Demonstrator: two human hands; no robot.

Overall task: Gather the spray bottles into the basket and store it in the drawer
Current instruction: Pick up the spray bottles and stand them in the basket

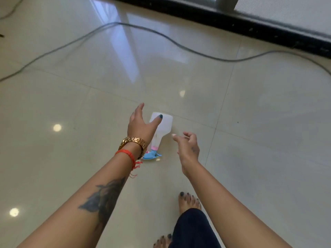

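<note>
The floor [250, 122] is carrying one bottle [162, 129], lying on its side near a tile seam, blue trigger head pointing toward the person; a cable [107, 26] is trailing well beyond it; no basket is showing. The left hand [141, 126] is spreading wide above the bottle, holding nothing; the right hand [188, 145] is hanging loosely curled beside it, empty. Gripping round the narrow neck would probably be lifting it most securely.

Glossy cream tile floor [259, 113] with lamp reflections, a grey cable [179, 42] across it, black window sill [250, 24] beyond.
</note>
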